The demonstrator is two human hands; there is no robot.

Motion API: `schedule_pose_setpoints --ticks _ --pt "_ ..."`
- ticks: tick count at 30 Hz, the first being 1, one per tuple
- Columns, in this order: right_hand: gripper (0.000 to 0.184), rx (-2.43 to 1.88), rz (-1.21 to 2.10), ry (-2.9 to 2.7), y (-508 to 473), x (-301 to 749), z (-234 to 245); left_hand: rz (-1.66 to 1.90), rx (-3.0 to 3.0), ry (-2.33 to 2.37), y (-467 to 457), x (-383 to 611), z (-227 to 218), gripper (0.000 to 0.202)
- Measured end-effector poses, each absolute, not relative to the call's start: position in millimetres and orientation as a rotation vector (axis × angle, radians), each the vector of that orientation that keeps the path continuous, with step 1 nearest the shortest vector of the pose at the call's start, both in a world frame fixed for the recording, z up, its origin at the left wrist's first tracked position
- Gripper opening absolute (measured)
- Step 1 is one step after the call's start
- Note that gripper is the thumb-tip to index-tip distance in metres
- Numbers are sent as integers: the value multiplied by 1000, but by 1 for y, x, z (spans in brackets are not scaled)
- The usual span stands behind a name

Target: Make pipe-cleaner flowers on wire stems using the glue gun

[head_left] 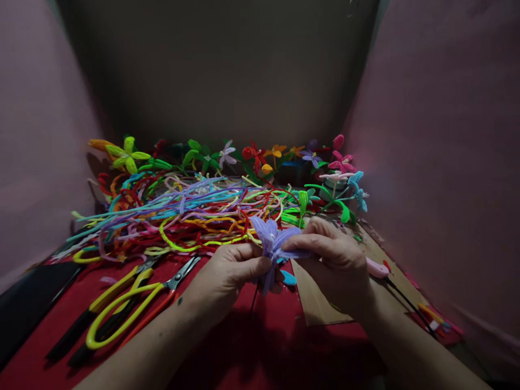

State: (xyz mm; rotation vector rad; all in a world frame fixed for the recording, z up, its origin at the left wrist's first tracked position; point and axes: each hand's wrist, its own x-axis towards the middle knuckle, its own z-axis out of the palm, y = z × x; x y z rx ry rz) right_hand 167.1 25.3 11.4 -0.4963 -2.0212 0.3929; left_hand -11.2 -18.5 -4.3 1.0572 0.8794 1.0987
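A purple pipe-cleaner flower (268,234) with a pale centre is held between my two hands above the red table covering (244,336). My left hand (238,268) pinches its base between thumb and fingers, and a thin dark stem points down below. The thumb and fingers of my right hand (335,252) are closed on a petal on the flower's right side. A small blue petal-shaped piece (288,278) lies just beneath the flower.
Yellow-handled scissors (101,329) and pliers (106,292) lie at left. Behind my hands spreads a heap of colourful pipe cleaners (211,223). Finished flowers (129,156) line the back. Brown cardboard (314,303) and a pink tool (377,267) with a black cord are at right.
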Motion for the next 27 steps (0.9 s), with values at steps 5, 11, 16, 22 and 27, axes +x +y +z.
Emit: schedule_pose_setpoints --ticks 5,11,16,22,27 --pt "15 -518 328 -2022 26 165 6 1062 1048 866 -17 -12 -6 16" --pt "15 -522 321 -1999 27 164 4 1062 1041 870 -18 -11 -7 18" --pt "13 -506 325 -1978 26 162 4 1065 1024 844 -18 -11 -9 18" --pt "14 -504 366 -1973 24 159 1 1040 1093 911 -18 -13 -8 18" --pt "18 -506 570 -1848 18 154 -7 1038 1144 978 -22 -11 -1 18"
